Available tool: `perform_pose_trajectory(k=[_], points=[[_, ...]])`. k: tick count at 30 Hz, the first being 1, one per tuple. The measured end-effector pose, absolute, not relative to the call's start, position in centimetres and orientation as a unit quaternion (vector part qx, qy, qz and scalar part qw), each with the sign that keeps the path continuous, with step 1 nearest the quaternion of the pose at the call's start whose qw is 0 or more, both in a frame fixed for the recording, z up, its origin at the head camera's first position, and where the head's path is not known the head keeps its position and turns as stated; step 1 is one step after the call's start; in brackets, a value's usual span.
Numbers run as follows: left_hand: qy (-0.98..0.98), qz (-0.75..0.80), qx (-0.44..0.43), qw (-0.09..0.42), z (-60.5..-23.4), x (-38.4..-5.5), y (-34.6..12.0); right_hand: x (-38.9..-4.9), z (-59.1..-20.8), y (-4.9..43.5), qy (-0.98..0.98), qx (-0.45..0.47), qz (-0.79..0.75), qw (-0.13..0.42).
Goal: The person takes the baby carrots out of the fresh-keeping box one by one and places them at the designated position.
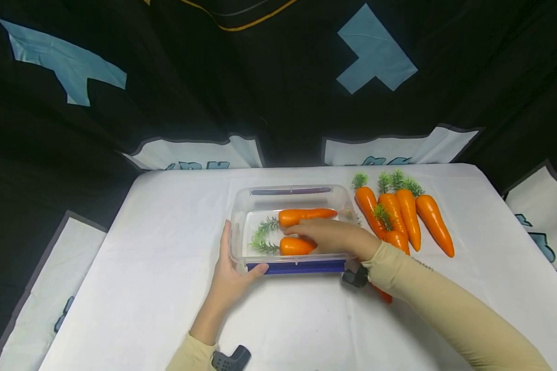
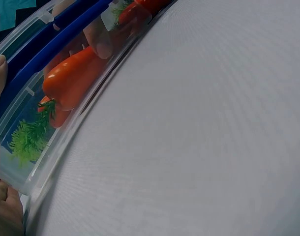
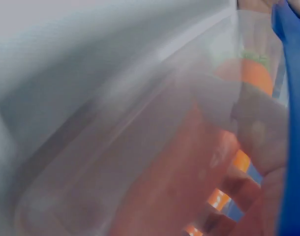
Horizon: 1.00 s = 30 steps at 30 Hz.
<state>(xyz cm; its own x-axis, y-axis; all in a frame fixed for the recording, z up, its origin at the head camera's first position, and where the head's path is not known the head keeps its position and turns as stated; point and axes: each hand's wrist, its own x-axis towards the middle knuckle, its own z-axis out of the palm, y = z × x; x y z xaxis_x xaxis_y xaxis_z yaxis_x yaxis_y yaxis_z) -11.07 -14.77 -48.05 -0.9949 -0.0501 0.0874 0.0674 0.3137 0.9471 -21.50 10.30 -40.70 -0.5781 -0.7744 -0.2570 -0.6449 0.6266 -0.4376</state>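
A clear plastic box point(image 1: 239, 206) with blue clips point(image 1: 301, 267) stands on the white table. Two orange carrots lie inside, their green tops to the left: a far carrot point(image 1: 301, 216) and a near carrot point(image 1: 293, 246). My left hand point(image 1: 229, 281) holds the box at its near left corner, thumb on the front and fingers along the left wall. Reaching in over the right side, my right hand point(image 1: 329, 237) grips the near carrot, whose tip it covers. Through the wall, the left wrist view shows the right thumb point(image 2: 98, 42) against this carrot point(image 2: 71, 78).
To the right of the box lies a group of several carrots point(image 1: 408, 216) with green tops, some overlapping. One more carrot point(image 1: 382, 294) is partly hidden beneath the right forearm. Black cloth with blue patches point(image 1: 376, 49) hangs behind the table point(image 1: 167, 221).
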Motion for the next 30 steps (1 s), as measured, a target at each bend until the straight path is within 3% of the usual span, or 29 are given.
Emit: perform_pose_trajectory(k=[7, 23, 30], points=[[-0.807, -0.589, -0.003, 0.050, -48.14, -11.05, -14.83, -21.51, -41.09, 9.90, 0.875, -0.429, -0.126, 0.186], [-0.803, -0.594, -0.006, 0.043, -48.00, -11.09, -14.83, -21.73, -41.62, 9.94, 0.881, -0.416, -0.116, 0.195], [-0.805, -0.592, -0.008, 0.045, -48.08, -11.14, -14.83, -21.74, -41.30, 9.88, 0.890, -0.413, -0.115, 0.154]])
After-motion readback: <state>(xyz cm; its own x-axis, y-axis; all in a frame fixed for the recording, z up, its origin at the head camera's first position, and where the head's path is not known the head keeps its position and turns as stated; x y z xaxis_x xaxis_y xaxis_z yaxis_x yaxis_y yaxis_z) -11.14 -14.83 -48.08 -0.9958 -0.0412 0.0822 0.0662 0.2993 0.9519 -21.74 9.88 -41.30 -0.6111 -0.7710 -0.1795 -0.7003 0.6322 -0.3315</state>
